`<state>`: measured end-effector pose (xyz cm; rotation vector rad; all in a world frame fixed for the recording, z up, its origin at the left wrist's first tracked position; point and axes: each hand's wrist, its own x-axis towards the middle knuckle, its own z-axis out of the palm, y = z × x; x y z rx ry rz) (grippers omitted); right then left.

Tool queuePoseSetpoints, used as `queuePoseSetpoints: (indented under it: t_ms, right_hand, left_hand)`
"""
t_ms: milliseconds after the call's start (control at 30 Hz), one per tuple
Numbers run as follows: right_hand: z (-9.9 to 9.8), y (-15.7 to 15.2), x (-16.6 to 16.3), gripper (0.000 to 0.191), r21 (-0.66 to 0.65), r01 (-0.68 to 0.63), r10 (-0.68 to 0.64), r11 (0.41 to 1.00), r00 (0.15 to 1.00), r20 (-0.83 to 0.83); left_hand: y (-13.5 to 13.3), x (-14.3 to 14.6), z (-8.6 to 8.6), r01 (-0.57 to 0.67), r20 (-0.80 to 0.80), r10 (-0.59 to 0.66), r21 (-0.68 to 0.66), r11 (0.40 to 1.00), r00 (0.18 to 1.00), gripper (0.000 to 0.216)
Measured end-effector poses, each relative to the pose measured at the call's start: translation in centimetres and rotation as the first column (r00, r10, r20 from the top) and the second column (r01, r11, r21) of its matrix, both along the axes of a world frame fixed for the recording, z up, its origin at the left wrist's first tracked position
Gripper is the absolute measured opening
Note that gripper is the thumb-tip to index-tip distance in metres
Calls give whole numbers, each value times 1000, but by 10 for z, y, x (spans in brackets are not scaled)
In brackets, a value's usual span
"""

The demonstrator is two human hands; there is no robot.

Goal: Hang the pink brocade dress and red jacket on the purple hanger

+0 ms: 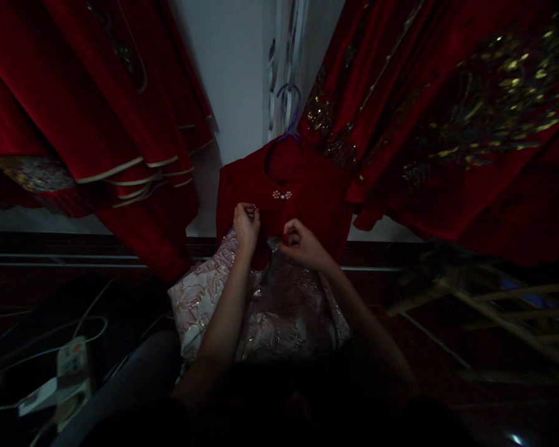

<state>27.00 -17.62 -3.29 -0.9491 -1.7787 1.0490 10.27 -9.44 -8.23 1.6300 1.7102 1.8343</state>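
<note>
A short red jacket (323, 192) hangs before me on a purple hanger (293, 118), with a pearly clasp (282, 195) below its round neckline. My left hand (246, 228) is over the jacket's left front, its thumb and fingers pinched together. What lies in that pinch is too small and dark to make out. Lower on the other front, near the hem, my right hand (304, 244) is closed with curled fingers. Red shows between its fingertips, but I cannot tell if it is the jacket's edge. Pale shiny brocade (205, 292) spreads below the jacket and under my forearms.
Long red garments with pale trim (121, 124) hang on the left, and gold-sequinned red ones (447, 136) on the right. A power strip (73, 379) with white cords lies at lower left. A wooden rack (489, 304) stands at right. White wall (228, 68) shows behind.
</note>
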Motion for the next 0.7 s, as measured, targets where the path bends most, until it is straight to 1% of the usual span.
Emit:
queuePoseSetpoints:
  t_ms: [200, 367, 500, 600, 700]
  right_hand:
    - [-10, 4, -3, 29, 19, 45, -45, 999, 998, 47]
    - [-14, 6, -3, 28, 60, 74, -79, 995, 992, 95]
    - [-10, 3, -3, 28, 90, 71, -84, 993, 985, 149]
    - [-8, 3, -2, 28, 99, 37, -54, 994, 982, 181]
    - [-10, 14, -3, 27, 96, 4, -17, 995, 990, 138]
  left_hand:
    - [1, -2, 0, -22, -14, 21, -50, 999, 1000, 21]
    - [-1, -1, -2, -6, 18, 7, -71, 997, 1000, 14]
    - [-4, -2, 0, -7, 12, 9, -90, 996, 1000, 15]
    - [-3, -9, 1, 51, 83, -41, -129, 990, 996, 14]
    - [3, -21, -2, 179, 215, -145, -145, 973, 966, 10]
